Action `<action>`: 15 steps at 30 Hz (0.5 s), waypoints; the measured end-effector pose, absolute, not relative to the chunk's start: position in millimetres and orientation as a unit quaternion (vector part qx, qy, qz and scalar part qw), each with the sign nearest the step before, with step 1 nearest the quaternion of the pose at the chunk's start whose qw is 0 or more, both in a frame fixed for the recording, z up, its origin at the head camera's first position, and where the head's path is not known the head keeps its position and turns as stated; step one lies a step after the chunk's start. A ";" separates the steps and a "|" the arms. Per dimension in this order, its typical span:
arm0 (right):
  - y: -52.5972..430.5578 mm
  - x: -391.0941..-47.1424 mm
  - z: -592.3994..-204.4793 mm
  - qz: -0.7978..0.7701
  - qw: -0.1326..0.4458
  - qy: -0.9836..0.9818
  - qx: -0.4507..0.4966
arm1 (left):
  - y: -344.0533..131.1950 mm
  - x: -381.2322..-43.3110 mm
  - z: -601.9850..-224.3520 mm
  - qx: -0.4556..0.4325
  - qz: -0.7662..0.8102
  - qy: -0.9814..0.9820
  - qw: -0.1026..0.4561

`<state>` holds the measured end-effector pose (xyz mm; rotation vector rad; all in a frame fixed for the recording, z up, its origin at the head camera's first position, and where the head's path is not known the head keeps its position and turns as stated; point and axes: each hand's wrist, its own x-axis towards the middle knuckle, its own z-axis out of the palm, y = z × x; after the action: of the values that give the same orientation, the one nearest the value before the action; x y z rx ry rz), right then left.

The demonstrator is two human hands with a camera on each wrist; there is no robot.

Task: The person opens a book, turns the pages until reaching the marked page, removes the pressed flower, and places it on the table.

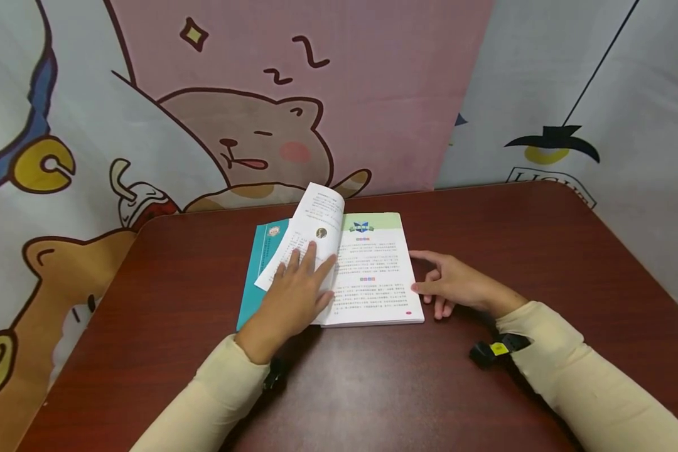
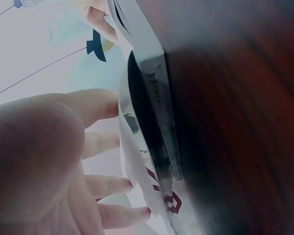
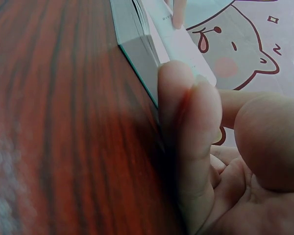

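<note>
An open book (image 1: 373, 270) with printed white pages lies on the table, its teal cover (image 1: 250, 295) showing at the left. A bent sheaf of pages (image 1: 319, 210) is lifted over toward the left. My left hand (image 1: 294, 295) lies across these turned pages with fingers spread. In the left wrist view, the left fingertips (image 2: 118, 215) touch the curved page surface. At the book's right edge, my right hand (image 1: 452, 282) holds the side with its thumb and fingers. The right wrist view shows bent fingers (image 3: 198, 117) against the page edges; the thumb tip is hidden there.
The book rests on a dark reddish-brown wooden table (image 1: 373, 389). Behind the table hangs a cloth backdrop (image 1: 395, 94) with cartoon animals. A dark strap device with a yellow label (image 1: 498, 348) sits at the right wrist.
</note>
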<state>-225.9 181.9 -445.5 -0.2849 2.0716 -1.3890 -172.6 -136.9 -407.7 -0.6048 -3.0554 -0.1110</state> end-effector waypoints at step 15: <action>181.2 -225.6 -442.6 -0.524 0.308 0.787 -0.109 | -138.7 -173.7 -409.1 -0.199 -0.042 -0.979 0.026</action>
<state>-225.6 181.2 -442.6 -0.2884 2.0791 -1.3844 -173.7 -138.7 -409.1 -0.6151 -3.0245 -0.1308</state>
